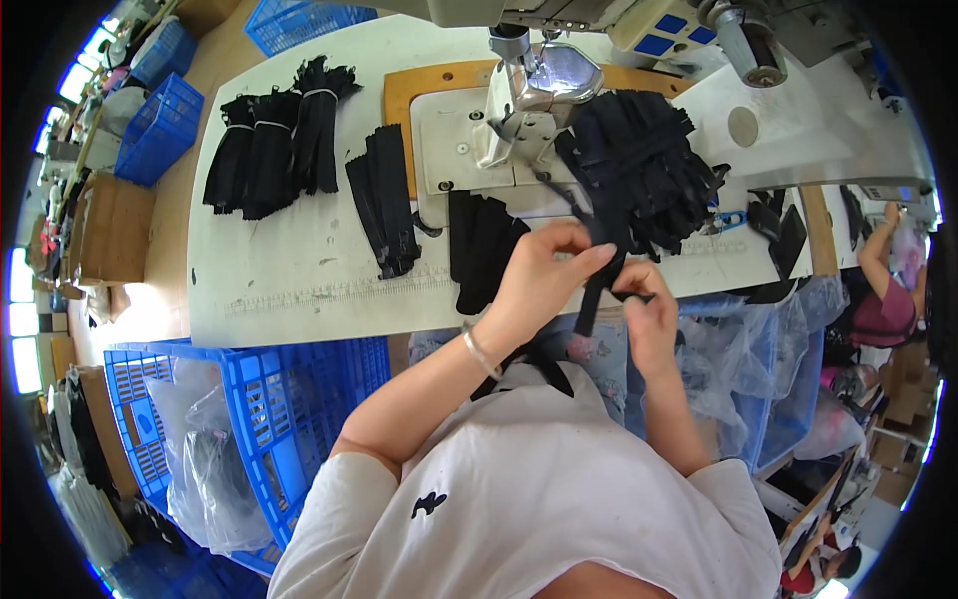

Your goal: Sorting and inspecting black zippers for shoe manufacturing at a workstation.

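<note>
Strip of black tape (589, 309) lies between the two hands, long axis running from the machine side toward the person's lap and slanting slightly left. The left hand (547, 272) is nearer, thumb and fingertips pinched on it. The right hand (649, 317), just beside, curls closed on a dark end (635, 297) (same piece or not, I cannot tell). A black pile (639, 165) sits just beyond.

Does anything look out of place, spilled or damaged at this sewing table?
I see nothing spilled or damaged. The one untidy spot is the loose black heap beside the sewing machine: its strips lie crosswise at mixed angles, while the tied black bundles left on the table are neat.
</note>
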{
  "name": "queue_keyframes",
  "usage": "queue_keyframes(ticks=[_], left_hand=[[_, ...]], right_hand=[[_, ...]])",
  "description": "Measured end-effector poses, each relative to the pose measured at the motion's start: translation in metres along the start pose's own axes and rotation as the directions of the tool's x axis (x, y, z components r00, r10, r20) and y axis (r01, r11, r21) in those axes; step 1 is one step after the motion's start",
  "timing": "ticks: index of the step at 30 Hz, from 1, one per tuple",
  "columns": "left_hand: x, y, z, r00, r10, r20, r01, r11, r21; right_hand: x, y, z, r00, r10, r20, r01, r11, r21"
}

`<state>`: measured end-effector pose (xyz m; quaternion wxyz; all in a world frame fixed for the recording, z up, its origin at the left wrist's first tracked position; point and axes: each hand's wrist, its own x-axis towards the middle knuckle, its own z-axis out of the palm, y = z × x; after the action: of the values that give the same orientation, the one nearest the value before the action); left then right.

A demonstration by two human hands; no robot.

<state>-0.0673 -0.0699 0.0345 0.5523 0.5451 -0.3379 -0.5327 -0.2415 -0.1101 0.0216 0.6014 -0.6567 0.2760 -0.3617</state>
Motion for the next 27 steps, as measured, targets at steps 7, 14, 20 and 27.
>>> queue_keyframes(ticks=[7, 14, 20, 27], left_hand=[[0.034, -0.014, 0.022, 0.928, 0.37, -0.044, -0.351, 0.909, 0.225], [0.052, 0.001, 0.025, 0.835, 0.55, 0.007, -0.421, 0.631, 0.652], [0.018, 0.0, 0.018, 0.853, 0.521, 0.019, -0.487, 0.784, 0.384], [-0.023, 0.007, -0.03, 0.923, 0.219, -0.316, -0.221, 0.975, 0.031]], right_hand=[[0.013, -0.01, 0.001, 0.972, 0.05, -0.231, -0.067, 0.996, -0.065], [0.002, -0.02, -0.009, 0.965, -0.082, -0.248, 0.11, 0.989, 0.102], [-0.003, -0.02, 0.001, 0.931, 0.189, -0.313, -0.192, 0.981, 0.023], [-0.016, -0.028, 0.033, 0.988, 0.084, 0.128, -0.073, 0.993, -0.088]])
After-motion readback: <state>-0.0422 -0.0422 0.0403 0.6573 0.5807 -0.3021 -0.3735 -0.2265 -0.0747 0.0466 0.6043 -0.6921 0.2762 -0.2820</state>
